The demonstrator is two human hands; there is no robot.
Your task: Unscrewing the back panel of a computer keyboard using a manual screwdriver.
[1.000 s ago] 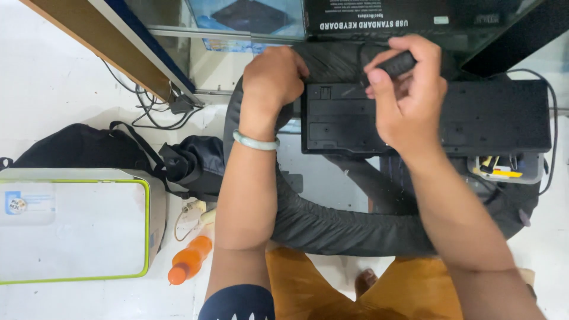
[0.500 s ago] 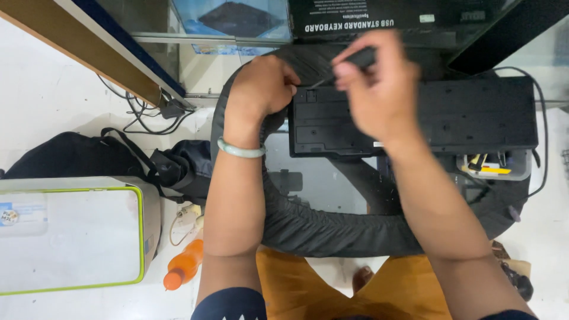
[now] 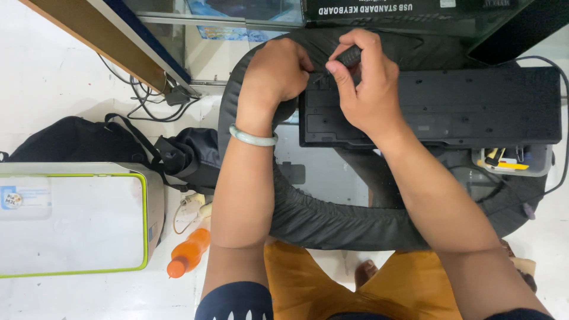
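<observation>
Since a moment ago, the right hand (image 3: 364, 89) has dropped from its blurred swing onto the upturned black keyboard (image 3: 432, 106), pinching a dark screwdriver handle (image 3: 349, 55) at the far-left corner. Just beside it, the left hand (image 3: 275, 74) is curled shut, pressing that corner. An orange bottle (image 3: 188, 252) lies near-left on the floor.

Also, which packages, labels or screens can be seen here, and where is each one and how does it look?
Keyboard box: top edge, beyond the hands; long, black, white lettering.
Label: on the lid of the white, green-edged case, far left; small rectangle, pale blue and white, with a round mark.
Printed sheet: behind the glass at top centre; blue, only partly visible.
Bottle: on the floor beside the case; orange, no label visible.
No screen shows.
</observation>
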